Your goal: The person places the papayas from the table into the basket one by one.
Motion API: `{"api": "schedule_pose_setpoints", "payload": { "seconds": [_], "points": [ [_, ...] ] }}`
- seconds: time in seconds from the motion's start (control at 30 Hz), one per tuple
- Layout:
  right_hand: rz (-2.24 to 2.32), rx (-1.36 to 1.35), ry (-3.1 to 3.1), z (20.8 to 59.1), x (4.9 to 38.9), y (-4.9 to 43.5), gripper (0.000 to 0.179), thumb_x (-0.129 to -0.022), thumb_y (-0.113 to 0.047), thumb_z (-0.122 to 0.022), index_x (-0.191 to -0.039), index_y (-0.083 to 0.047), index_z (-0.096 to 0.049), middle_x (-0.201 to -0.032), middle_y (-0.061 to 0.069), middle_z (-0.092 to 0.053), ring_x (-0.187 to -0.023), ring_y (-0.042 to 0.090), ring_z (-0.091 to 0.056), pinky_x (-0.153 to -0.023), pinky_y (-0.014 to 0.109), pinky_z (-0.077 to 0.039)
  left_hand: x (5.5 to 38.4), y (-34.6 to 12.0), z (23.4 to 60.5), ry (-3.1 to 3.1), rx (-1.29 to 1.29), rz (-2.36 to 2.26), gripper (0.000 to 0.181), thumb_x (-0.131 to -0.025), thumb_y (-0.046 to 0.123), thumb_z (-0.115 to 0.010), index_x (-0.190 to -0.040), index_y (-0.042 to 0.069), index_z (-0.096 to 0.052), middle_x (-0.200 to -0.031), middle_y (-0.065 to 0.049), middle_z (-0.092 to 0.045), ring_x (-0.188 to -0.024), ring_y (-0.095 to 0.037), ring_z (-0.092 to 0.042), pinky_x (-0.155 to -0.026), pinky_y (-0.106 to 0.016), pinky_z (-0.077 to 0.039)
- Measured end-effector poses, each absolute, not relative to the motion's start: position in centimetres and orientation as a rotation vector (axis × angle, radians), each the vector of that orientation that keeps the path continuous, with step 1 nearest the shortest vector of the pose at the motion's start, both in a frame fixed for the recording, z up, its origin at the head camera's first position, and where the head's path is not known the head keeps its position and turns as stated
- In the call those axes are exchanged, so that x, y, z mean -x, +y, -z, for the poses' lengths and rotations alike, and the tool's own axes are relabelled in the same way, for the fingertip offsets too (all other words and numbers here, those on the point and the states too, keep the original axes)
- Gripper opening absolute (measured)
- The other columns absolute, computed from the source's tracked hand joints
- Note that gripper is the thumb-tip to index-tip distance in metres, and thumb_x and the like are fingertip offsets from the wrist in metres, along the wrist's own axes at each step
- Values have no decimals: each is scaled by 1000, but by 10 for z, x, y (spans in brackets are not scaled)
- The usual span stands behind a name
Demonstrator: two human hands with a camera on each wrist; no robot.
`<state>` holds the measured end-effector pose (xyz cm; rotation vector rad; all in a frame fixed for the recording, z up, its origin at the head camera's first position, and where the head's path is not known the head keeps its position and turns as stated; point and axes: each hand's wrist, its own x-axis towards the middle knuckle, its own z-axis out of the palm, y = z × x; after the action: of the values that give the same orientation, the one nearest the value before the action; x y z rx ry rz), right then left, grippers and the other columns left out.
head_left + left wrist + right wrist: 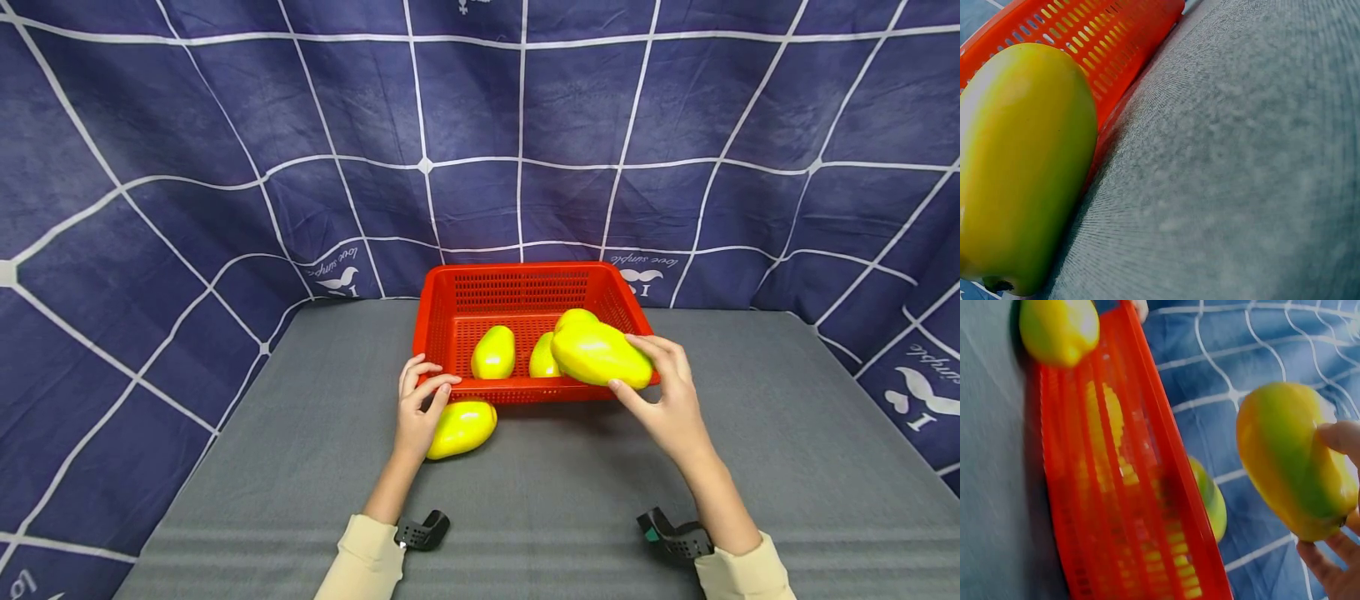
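My right hand (pixel 663 392) grips a yellow-green papaya (pixel 600 352) between thumb and fingers, over the near right rim of the red plastic basket (pixel 525 390). In the right wrist view this papaya (pixel 1294 462) is clear of the basket, its dark stem end near the fingers. My left hand (pixel 420 408) holds the basket's near left rim, fingers over the edge. Beside that hand, another papaya (pixel 465 429) lies on the table against the basket's front; it fills the left of the left wrist view. Inside are a papaya (pixel 493 353) and others partly hidden behind the held one.
The basket has slotted walls and stands toward the back of a grey cloth-covered table (pixel 555 517). A dark blue curtain (pixel 480 200) with white grid lines hangs behind it and along both sides. Black bands (pixel 423 531) circle both wrists.
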<state>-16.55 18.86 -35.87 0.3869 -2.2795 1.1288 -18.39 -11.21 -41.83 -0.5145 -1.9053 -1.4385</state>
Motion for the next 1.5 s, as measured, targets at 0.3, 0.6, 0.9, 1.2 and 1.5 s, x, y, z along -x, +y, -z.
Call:
{"api": "schedule_pose_setpoints", "payload": {
  "seconds": [0.3, 0.6, 0.9, 1.2, 1.5],
  "points": [
    [-1029, -88, -2250, 365, 179, 212, 56, -74, -7, -71, -126, -8, -51, -123, 19, -41, -116, 32, -34, -87, 49, -29, 183, -113, 418, -1924, 505, 1452, 11, -80, -11, -57, -84, -6, -66, -98, -27, -50, -120, -46, -32, -108, -35, -19],
    [-952, -68, -2249, 383, 188, 206, 55, -73, -9, -72, -124, -7, -52, -120, 19, -43, -110, 35, -35, -84, 49, -30, 183, -112, 417, -1918, 510, 1437, 11, -79, -11, -57, -84, -6, -66, -98, -22, -51, -118, -47, -33, -107, -36, -20],
    [-911, -195, -2264, 394, 193, 189, 58, -75, -10, -71, -128, -8, -49, -125, 18, -42, -111, 38, -35, -88, 50, -33, 183, -111, 413, -1885, 529, 1398, 13, -77, -15, -57, -82, -8, -66, -95, -24, -52, -115, -47, -34, -106, -37, -22],
    [-925, -279, -2366, 399, 195, 185, 66, -78, -10, -68, -135, -8, -36, -141, 18, -34, -127, 39, -32, -101, 58, -27, 200, -118, 440, -1893, 514, 1419, 15, -76, -14, -59, -83, -3, -66, -98, -25, -51, -119, -43, -33, -108, -37, -18],
    [-945, -302, -2302, 391, 189, 180, 64, -76, -7, -69, -133, -6, -40, -136, 17, -38, -124, 36, -35, -98, 58, -30, 198, -118, 437, -1894, 522, 1418, 16, -76, -14, -59, -83, -3, -68, -99, -26, -52, -119, -45, -33, -107, -41, -19]
  ]
}}
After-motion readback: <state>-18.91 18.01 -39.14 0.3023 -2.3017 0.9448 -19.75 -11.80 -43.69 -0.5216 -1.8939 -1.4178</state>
